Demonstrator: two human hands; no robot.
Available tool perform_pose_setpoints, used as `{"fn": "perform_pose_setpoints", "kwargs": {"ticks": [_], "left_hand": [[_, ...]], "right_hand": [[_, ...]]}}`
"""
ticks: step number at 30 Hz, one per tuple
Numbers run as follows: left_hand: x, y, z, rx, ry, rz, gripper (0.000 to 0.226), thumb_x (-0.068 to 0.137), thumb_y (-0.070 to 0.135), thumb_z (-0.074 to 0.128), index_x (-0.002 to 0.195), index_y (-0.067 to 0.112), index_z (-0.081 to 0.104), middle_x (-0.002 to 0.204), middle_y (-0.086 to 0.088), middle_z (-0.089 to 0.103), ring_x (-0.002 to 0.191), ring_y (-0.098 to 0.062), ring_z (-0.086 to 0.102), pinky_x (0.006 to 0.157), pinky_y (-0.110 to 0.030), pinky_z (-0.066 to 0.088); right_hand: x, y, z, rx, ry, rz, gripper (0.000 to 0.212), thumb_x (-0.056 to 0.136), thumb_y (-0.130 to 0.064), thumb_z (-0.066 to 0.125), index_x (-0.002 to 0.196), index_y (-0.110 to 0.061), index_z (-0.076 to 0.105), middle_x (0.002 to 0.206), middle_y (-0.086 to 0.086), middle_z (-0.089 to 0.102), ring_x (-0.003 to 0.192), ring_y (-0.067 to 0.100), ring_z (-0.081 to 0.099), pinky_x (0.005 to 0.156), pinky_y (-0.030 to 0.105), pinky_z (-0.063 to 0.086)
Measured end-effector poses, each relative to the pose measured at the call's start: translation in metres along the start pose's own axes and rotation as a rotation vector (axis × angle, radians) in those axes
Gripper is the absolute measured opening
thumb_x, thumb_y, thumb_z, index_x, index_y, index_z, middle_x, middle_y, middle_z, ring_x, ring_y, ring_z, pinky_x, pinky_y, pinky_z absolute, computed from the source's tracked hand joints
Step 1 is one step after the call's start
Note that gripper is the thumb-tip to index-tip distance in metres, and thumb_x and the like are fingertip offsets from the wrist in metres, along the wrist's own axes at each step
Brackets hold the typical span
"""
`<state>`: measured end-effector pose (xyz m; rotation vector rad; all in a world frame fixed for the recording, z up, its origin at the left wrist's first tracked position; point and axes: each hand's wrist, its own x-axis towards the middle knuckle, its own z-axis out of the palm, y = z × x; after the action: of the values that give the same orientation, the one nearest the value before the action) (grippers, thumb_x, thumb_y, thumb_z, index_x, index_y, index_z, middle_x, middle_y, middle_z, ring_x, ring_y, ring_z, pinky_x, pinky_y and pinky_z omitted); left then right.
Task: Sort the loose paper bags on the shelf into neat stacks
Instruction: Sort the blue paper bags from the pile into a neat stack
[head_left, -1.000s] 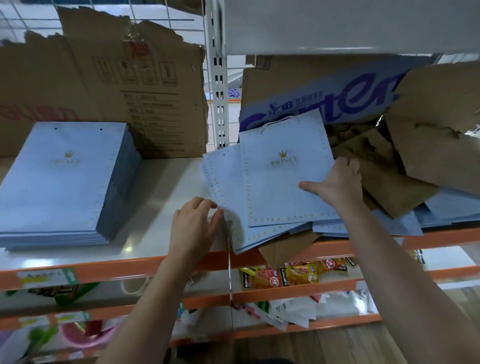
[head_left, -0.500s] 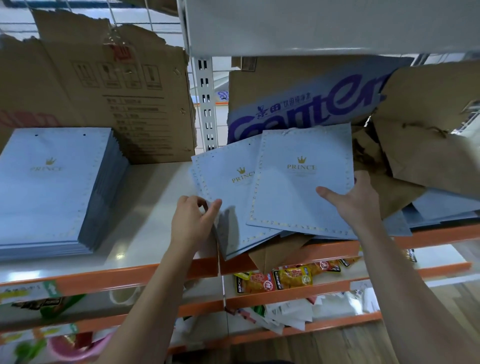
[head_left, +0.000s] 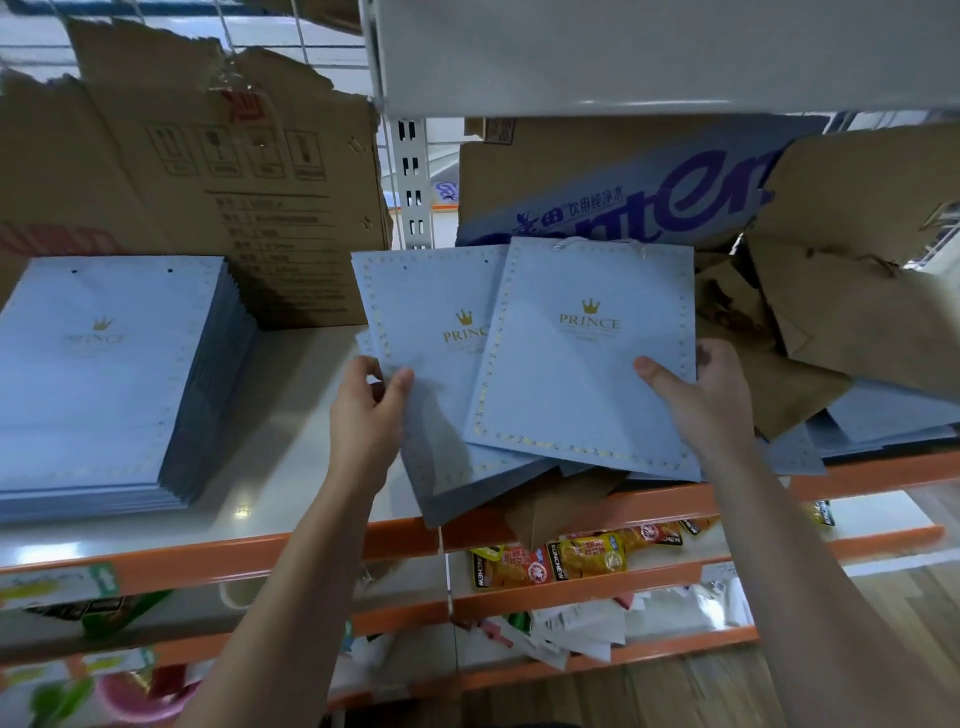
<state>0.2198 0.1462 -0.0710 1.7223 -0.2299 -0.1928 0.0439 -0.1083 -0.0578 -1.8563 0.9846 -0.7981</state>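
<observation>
A neat stack of light blue PRINCE paper bags (head_left: 104, 374) lies flat at the left of the shelf. In the middle, loose blue bags overlap at angles. My left hand (head_left: 366, 415) pinches the left edge of one loose blue bag (head_left: 431, 364), thumb on top. My right hand (head_left: 701, 400) grips the right edge of the topmost blue bag (head_left: 576, 374), thumb on its face. More blue bags (head_left: 883, 415) lie under crumpled brown paper bags (head_left: 831, 322) at the right.
Torn cardboard boxes (head_left: 208, 171) stand against the back of the shelf, one with blue lettering (head_left: 649, 202). A white upright post (head_left: 413, 182) splits the bays. The orange shelf edge (head_left: 208, 558) runs along the front; snack packets (head_left: 571, 561) sit on lower shelves.
The top bag has slid to the right, uncovering the logo of the bag beneath. My left hand has moved up onto that lower bag's left edge.
</observation>
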Motion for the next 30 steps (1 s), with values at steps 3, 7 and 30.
{"fn": "perform_pose_setpoints", "kwargs": {"ticks": [3, 7, 30], "left_hand": [[0.005, 0.005, -0.020, -0.007, 0.094, 0.068, 0.010, 0.095, 0.030, 0.057, 0.094, 0.023, 0.050, 0.092, -0.001, 0.064, 0.086, -0.022, 0.065, 0.070, -0.042, 0.056], [0.015, 0.004, -0.059, 0.060, 0.211, 0.180, 0.011, 0.095, 0.031, 0.055, 0.090, 0.024, 0.048, 0.083, 0.008, 0.058, 0.070, 0.004, 0.057, 0.060, -0.030, 0.046], [0.116, -0.025, -0.379, 0.442, 0.252, 0.139, 0.033, 0.075, 0.046, 0.076, 0.095, 0.024, 0.060, 0.078, 0.018, 0.059, 0.062, 0.011, 0.053, 0.047, -0.006, 0.034]], "right_hand": [[-0.008, -0.013, 0.013, 0.038, -0.006, -0.034, 0.051, 0.081, -0.041, 0.074, 0.117, -0.013, 0.051, 0.099, -0.015, 0.061, 0.085, -0.002, 0.059, 0.059, 0.015, 0.043], [-0.019, -0.028, 0.039, 0.062, -0.073, -0.044, 0.036, 0.087, -0.040, 0.067, 0.111, -0.020, 0.048, 0.097, -0.017, 0.059, 0.085, 0.001, 0.059, 0.061, 0.022, 0.042], [-0.162, -0.119, 0.272, 0.343, -0.123, 0.105, 0.031, 0.076, -0.053, 0.067, 0.084, -0.024, 0.060, 0.076, -0.009, 0.073, 0.069, 0.012, 0.069, 0.067, 0.036, 0.054]]}}
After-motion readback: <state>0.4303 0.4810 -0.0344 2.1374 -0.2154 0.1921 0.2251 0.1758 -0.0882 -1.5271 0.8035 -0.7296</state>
